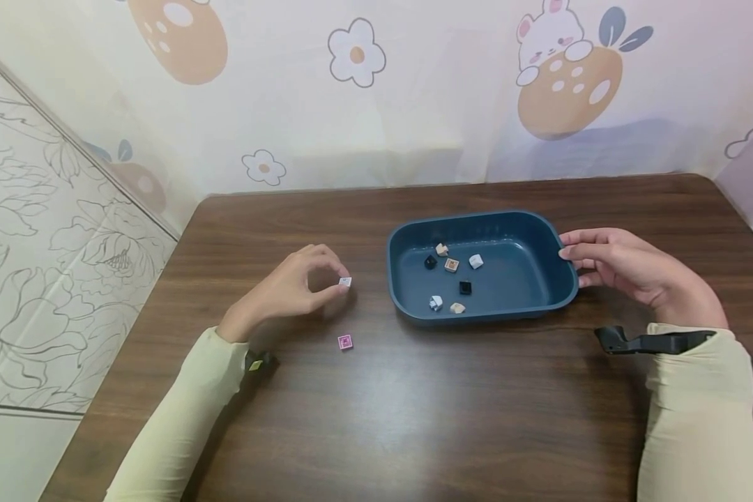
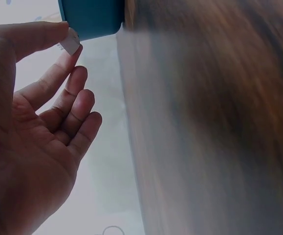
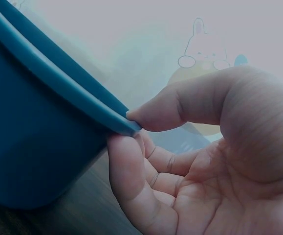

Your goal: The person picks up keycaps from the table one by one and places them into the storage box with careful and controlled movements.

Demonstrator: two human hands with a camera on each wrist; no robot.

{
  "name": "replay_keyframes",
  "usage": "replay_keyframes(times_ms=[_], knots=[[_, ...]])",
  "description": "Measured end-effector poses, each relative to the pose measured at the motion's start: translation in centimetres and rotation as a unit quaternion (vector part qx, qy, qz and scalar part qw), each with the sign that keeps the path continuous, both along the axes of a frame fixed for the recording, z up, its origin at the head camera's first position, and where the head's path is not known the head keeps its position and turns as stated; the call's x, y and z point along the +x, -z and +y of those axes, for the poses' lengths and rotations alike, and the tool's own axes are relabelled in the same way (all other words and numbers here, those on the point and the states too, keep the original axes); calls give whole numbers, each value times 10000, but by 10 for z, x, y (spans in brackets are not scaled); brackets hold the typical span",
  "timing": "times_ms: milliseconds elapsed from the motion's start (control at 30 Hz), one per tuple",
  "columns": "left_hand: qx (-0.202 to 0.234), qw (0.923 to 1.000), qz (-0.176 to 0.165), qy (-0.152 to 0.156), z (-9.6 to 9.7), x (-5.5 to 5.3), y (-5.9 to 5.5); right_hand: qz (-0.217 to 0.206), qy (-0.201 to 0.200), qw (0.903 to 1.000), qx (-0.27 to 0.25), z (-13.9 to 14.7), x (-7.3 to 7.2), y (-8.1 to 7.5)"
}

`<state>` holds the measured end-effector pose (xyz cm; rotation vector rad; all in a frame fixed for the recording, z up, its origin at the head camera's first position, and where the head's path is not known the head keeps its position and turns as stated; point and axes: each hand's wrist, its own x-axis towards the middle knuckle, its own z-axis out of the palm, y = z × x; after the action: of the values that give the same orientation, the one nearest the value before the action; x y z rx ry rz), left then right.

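Between thumb and index finger my left hand pinches a small white keycap-like block with a marked top. The same white block shows at the fingertips in the left wrist view, the other fingers loosely bent. A pink patterned block lies on the table nearer me. At the right end of the blue tray, my right hand grips the rim, thumb on top and fingers beneath, as the right wrist view shows. Inside the tray lie several small blocks, among them a black one and a beige one.
The dark wood table stretches around the tray and toward me. Behind it hangs a white patterned cloth; a light panel with drawn flowers stands along the left. A black strap mount sits on the right wrist.
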<state>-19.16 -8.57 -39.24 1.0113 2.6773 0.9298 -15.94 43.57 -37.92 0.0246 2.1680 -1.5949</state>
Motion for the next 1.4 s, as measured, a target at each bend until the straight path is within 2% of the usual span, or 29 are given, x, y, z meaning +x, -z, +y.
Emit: replay_keyframes(times_ms=[133, 667, 1400], knots=[[46, 9999, 103, 83, 3, -1, 0, 30, -34, 10000, 17, 0, 0, -1], [-3, 10000, 12, 97, 8, 1, -1, -2, -77, 10000, -33, 2, 0, 4], [-33, 9999, 41, 111, 15, -2, -7, 28, -94, 9999, -23, 3, 0, 0]])
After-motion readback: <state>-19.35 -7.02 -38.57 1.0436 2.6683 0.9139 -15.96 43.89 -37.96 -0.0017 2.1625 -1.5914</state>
